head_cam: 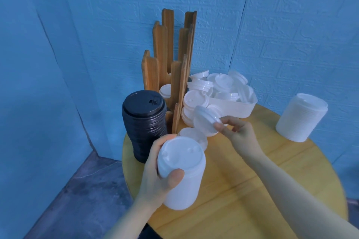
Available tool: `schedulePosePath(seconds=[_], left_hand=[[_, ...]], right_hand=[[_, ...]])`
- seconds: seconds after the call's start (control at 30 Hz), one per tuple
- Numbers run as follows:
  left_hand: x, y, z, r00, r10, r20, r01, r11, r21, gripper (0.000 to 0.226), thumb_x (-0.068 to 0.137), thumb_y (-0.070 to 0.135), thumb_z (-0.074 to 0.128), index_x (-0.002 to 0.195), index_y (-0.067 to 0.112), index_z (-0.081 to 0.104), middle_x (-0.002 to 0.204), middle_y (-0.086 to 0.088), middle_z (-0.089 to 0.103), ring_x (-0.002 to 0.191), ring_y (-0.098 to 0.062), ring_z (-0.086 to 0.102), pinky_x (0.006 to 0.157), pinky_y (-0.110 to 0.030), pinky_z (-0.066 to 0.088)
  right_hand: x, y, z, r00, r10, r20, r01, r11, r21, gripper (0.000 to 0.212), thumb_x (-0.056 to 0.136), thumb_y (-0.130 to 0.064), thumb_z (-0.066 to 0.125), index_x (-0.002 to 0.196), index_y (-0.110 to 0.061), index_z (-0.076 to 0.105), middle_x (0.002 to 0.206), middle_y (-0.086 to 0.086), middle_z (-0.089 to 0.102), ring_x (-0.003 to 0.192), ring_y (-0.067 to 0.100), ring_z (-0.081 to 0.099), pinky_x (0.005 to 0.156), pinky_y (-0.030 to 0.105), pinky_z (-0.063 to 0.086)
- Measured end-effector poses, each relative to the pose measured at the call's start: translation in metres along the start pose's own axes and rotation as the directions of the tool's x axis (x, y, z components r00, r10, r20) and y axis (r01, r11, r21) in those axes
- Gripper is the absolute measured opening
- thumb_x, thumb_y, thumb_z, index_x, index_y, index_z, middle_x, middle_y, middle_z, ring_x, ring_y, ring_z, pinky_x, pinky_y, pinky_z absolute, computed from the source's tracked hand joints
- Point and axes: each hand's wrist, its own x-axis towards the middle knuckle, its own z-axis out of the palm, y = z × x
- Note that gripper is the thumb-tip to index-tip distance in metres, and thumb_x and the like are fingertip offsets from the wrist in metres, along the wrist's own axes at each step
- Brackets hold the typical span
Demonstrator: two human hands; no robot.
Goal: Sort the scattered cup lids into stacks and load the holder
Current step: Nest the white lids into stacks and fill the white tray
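Left hand (157, 169) has its grip wrapped round a tall stack of white lids (180, 172), smooth and frosted, above the round wooden table (252, 170). Right hand (235, 132) pinches one translucent lid (205, 120), tilted, beside the wooden holder (171, 68).

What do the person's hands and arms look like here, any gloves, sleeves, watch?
Both bare: left hand and right hand wear no gloves, and no rings are visible on the fingers. Both forearms are uncovered as far as the frame shows, no sleeves, watch or wristband.

Holder (171, 60) stands behind the table's (252, 190) lid stacks (144, 124).
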Motion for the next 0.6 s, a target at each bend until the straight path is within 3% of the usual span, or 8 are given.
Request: schedulePosePath(seconds=[0.1,0.2,0.3,0.37,0.43,0.53,0.6], left_hand=[[0.002,-0.001,0.008,1.0,0.022,0.002,-0.022,1.0,0.0,0.102,0.051,0.087,0.069,0.134,0.031,0.049,0.126,0.015,0.061,0.119,-0.012,0.059,0.099,-0.04,0.052],[0.006,0.01,0.018,0.998,0.05,0.029,-0.049,0.998,-0.041,0.1,0.054,0.086,0.07,0.131,0.026,0.048,0.122,0.021,0.061,0.116,-0.005,0.059,0.092,-0.022,0.051],[0.008,0.013,0.027,0.997,0.069,0.047,-0.067,0.997,-0.043,0.098,0.059,0.081,0.072,0.134,0.022,0.047,0.131,0.018,0.059,0.124,-0.006,0.055,0.098,-0.022,0.048],[0.01,0.015,0.031,0.996,0.068,0.064,-0.064,0.996,-0.068,0.105,0.059,0.081,0.072,0.143,0.025,0.041,0.138,0.023,0.054,0.131,-0.003,0.05,0.106,-0.025,0.045],[0.012,0.022,0.034,0.991,0.103,0.086,-0.096,0.992,-0.078,0.108,0.066,0.077,0.07,0.151,0.026,0.027,0.142,0.037,0.044,0.135,0.009,0.041,0.105,-0.014,0.039],[0.01,0.031,0.036,0.986,0.135,0.1,-0.124,0.986,-0.114,0.106,0.071,0.073,0.067,0.151,0.027,0.015,0.142,0.047,0.036,0.133,0.019,0.034,0.1,-0.002,0.032],[0.01,0.03,0.037,0.986,0.13,0.101,-0.119,0.986,-0.116,0.106,0.069,0.076,0.067,0.15,0.029,0.017,0.139,0.049,0.037,0.132,0.021,0.035,0.099,-0.001,0.033]], right_hand=[[-0.005,-0.014,-0.009,0.993,0.112,-0.048,-0.097,0.961,0.258,0.008,0.082,-0.022,0.071,0.078,-0.015,0.071,0.069,-0.009,0.065,0.063,0.004,0.052,0.062,0.016,0.04],[-0.009,-0.024,-0.016,0.978,0.206,0.03,-0.186,0.801,0.569,0.027,0.072,-0.031,0.07,0.092,-0.013,0.071,0.075,-0.003,0.066,0.063,0.009,0.053,0.054,0.02,0.043],[-0.017,-0.035,-0.022,0.959,0.248,0.136,-0.271,0.667,0.694,0.032,0.081,-0.02,0.062,0.11,-0.009,0.064,0.083,0.0,0.067,0.064,0.01,0.058,0.054,0.021,0.05],[-0.025,-0.039,-0.022,0.943,0.27,0.193,-0.325,0.631,0.704,0.04,0.078,-0.016,0.065,0.117,-0.009,0.061,0.088,0.003,0.069,0.066,0.012,0.062,0.057,0.022,0.054],[-0.037,-0.043,-0.019,0.932,0.294,0.212,-0.358,0.657,0.664,0.044,0.077,-0.01,0.064,0.121,-0.007,0.057,0.085,0.007,0.068,0.063,0.014,0.062,0.055,0.024,0.055],[-0.053,-0.046,-0.019,0.937,0.279,0.209,-0.348,0.774,0.529,0.059,0.073,-0.015,0.078,0.127,-0.008,0.056,0.084,0.014,0.064,0.066,0.017,0.06,0.054,0.025,0.051],[-0.059,-0.052,-0.025,0.945,0.266,0.189,-0.317,0.889,0.332,0.066,0.066,-0.022,0.083,0.126,-0.014,0.057,0.078,0.01,0.063,0.066,0.015,0.058,0.055,0.024,0.044]])
